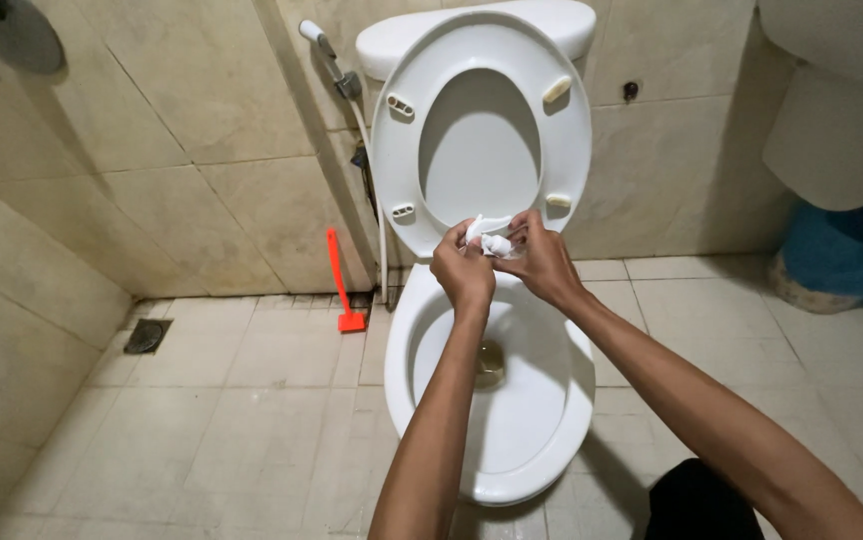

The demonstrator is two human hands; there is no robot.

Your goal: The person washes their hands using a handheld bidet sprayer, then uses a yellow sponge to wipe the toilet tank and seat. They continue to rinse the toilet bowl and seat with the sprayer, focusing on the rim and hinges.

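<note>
My left hand (464, 270) and my right hand (542, 262) meet above the back of a white toilet bowl (552, 440). Both pinch a small crumpled piece of white tissue (492, 240) between their fingers. The toilet's seat and lid (482, 120) stand raised against the tank behind the hands. A little water shows at the bottom of the bowl, below my left forearm.
A red-orange brush handle (340, 285) leans on the tiled wall left of the toilet. A bidet sprayer hose (337, 65) hangs beside the tank. A floor drain (147, 336) sits at the left. A white basin (832, 110) and a blue bucket (847, 255) are at the right.
</note>
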